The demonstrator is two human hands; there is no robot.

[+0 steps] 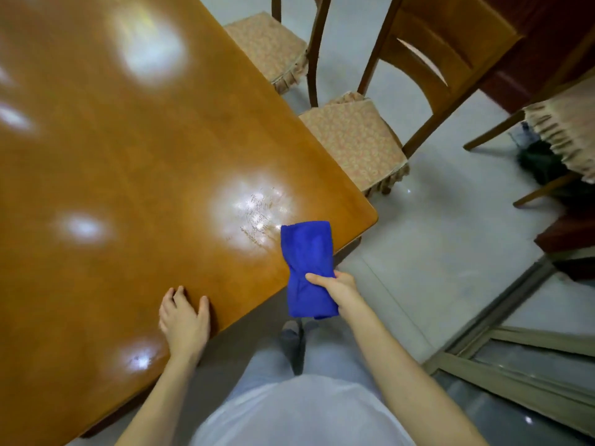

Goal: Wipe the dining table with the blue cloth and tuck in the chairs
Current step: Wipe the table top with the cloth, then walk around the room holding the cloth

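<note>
— How far along is it, would you say?

— Hard to call. The right hand [338,284] has its grip closed round the middle of the blue cloth [307,252], bunching it there, so wiping looks like the step in hand. There are fine streaks in the glare on the bench [128,156] just beyond the grip. That may be a wiped patch, but I can't tell how much of the top is done.

— And the chairs?

— Not tucked. The near chair [354,140] and the far chair [267,46], both out past the grip, show most of their cushions clear of the bench. That part is left, I'd judge.

— Where's the cloth against the hand?

— One end fans out ahead of the grip over the bench corner. The other hangs behind it, off the edge above the floor. Whether it touches the wood I can't tell.

— The other hand?

— The left hand [185,320] lies flat on the bench edge, fingers straight, holding nothing, off to the side of the grip.
</note>
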